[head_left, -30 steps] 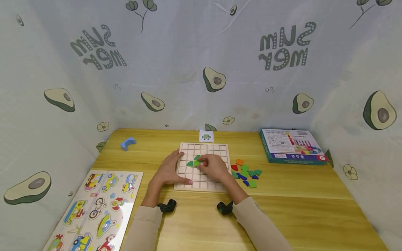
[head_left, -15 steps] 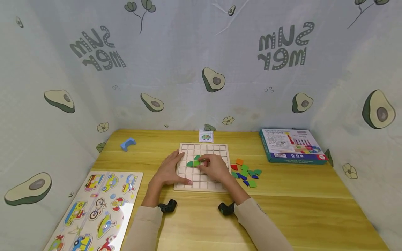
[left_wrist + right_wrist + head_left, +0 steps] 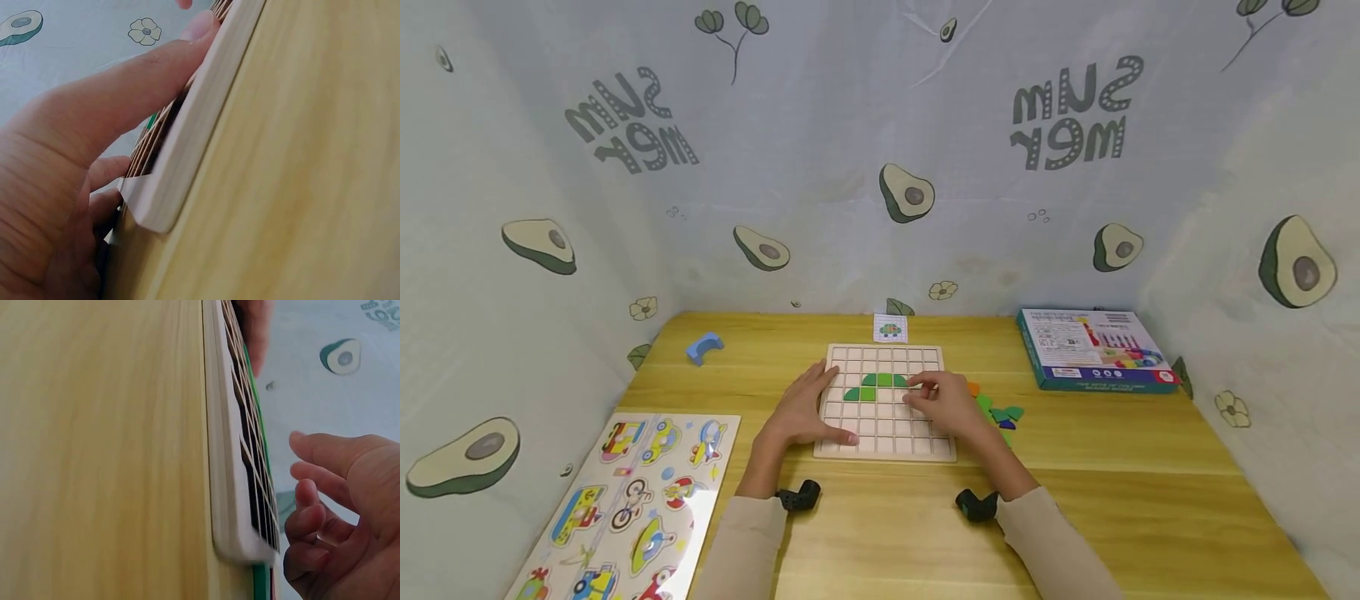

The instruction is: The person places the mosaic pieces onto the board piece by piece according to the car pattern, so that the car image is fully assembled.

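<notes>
A wooden grid board (image 3: 880, 433) lies on the table in the head view. Several green tiles sit in its cells: a light green square (image 3: 868, 393) beside a dark green curved tile (image 3: 852, 394), and above them another light green square (image 3: 885, 380) with a dark green curved tile (image 3: 900, 381) to its right. My left hand (image 3: 805, 408) spans the board's left side, its thumb (image 3: 144, 81) stretched over the front part and its fingers along the left edge. Over the board's right side hovers my right hand (image 3: 951, 404); the right wrist view shows its fingers apart, holding nothing.
Loose coloured tiles (image 3: 1013, 413) lie right of the board, partly behind my right hand. A small pattern card (image 3: 891, 328) is behind the board. A boxed set (image 3: 1097, 350) lies back right, a blue arch (image 3: 704, 347) back left, a vehicle picture puzzle (image 3: 655, 500) front left.
My right hand has drawn back to the right from the middle of the board, uncovering a light green square and a dark green curved tile. The left hand stays in place.
</notes>
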`<state>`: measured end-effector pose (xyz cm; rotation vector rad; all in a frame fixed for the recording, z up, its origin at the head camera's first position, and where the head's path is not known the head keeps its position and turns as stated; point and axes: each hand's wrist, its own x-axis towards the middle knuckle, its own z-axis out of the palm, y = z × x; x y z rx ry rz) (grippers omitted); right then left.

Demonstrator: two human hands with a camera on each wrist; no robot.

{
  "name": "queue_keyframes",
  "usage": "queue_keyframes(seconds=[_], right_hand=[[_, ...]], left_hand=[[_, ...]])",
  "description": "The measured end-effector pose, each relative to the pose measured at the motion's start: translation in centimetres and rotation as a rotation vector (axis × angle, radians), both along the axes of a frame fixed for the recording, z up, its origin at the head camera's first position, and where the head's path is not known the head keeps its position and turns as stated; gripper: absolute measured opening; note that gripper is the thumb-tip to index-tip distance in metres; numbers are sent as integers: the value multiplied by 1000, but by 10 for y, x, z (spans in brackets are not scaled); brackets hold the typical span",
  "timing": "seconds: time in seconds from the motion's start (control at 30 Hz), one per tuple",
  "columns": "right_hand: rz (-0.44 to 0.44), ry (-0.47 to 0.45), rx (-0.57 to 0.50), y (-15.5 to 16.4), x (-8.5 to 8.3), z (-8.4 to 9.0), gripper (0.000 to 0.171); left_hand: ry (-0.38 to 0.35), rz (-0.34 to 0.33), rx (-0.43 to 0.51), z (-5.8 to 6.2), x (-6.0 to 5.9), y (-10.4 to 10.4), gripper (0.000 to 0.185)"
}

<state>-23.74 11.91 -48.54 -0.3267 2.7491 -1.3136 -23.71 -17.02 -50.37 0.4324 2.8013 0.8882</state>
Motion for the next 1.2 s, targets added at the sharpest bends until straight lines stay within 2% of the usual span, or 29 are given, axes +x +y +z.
queue_keyframes(seconds=[0.37, 0.7, 1.2], right_hand=[[-52, 71, 71, 50, 3, -3, 29], [-142, 21, 159, 78, 0, -5, 36], [-157, -27, 205, 91, -5, -9, 42]], left_hand=[[-2, 2, 7, -2, 2, -1, 131], [3, 3, 7, -2, 1, 0, 131], [-11, 0, -6, -3, 0, -1, 132]])
